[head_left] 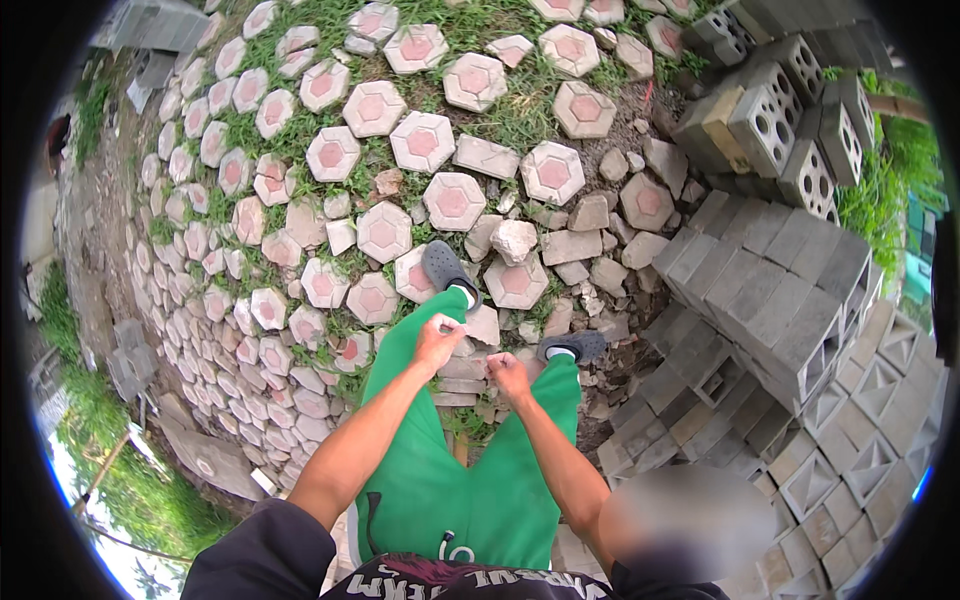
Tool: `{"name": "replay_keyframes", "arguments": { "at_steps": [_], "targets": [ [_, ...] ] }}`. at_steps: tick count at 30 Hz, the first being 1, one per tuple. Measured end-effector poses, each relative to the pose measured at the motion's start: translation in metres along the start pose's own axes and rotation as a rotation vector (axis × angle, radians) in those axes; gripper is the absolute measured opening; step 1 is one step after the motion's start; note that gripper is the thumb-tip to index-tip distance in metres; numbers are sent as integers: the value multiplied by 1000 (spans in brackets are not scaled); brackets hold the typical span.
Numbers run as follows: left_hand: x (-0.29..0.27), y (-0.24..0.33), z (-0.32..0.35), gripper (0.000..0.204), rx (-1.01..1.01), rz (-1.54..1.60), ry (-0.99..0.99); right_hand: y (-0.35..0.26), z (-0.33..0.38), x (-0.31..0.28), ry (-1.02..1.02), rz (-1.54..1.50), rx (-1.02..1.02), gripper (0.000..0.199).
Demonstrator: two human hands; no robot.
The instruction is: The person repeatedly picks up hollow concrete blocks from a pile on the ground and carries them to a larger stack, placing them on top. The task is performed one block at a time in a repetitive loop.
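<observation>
Head view showed a person standing over uneven ground, with both bare hands held close together above the gap between the two feet. The left hand (pixel 437 342) was slightly farther out, its fingers curled in to a narrow pinch; whether anything thin sat between the fingertips could not be told. The right hand (pixel 508 374), nearer and apart from the left, was folded into a loose fist, and its inside was hidden.

Nearest to the hands were a left clog (pixel 445 265) and a right clog (pixel 575 346), both dark grey, worn below green trousers (pixel 425 480) with a white drawstring (pixel 455 550). The left clog stood partly over a hexagonal paver (pixel 410 276) with a reddish centre and a pale border. To its right lay a second hexagonal paver (pixel 516 285), with a broken stone chunk (pixel 514 240) at its far edge. A rectangular block (pixel 572 246) lay to the right of that chunk, among loose rubble (pixel 608 275).

Many more pavers of the same kind spread to the left and far side, with grass (pixel 520 95) between them. On the right stood a stack of grey concrete blocks (pixel 760 255); beyond it, on the far side, were blocks with round holes (pixel 770 115). Blocks with triangular hollows (pixel 812 487) lay near right.
</observation>
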State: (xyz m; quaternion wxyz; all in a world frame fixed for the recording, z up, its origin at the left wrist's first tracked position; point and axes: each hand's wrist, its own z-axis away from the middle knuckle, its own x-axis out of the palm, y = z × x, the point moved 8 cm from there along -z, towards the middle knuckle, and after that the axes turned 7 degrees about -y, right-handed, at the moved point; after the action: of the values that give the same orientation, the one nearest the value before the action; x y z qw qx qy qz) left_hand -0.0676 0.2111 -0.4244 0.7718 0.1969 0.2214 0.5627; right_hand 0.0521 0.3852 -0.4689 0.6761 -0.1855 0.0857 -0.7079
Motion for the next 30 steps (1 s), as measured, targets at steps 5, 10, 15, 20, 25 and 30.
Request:
{"name": "replay_keyframes", "arguments": {
  "at_steps": [5,10,15,20,25,30],
  "targets": [
    [-112,32,58,29,-33,171,115,-63,31,44,-11,407,-22,20],
    [-195,29,136,36,-19,227,331,-118,58,85,-78,579,63,30],
    [-216,-26,200,43,-136,654,549,-209,85,147,-207,622,-10,34],
    [-204,-15,240,44,-133,730,557,-311,113,209,-257,700,-163,36],
    [-213,38,250,44,-30,780,549,-373,127,252,-352,611,-236,35],
    [-258,84,238,46,162,869,713,-421,121,286,-446,623,-227,38]
  ]
}}
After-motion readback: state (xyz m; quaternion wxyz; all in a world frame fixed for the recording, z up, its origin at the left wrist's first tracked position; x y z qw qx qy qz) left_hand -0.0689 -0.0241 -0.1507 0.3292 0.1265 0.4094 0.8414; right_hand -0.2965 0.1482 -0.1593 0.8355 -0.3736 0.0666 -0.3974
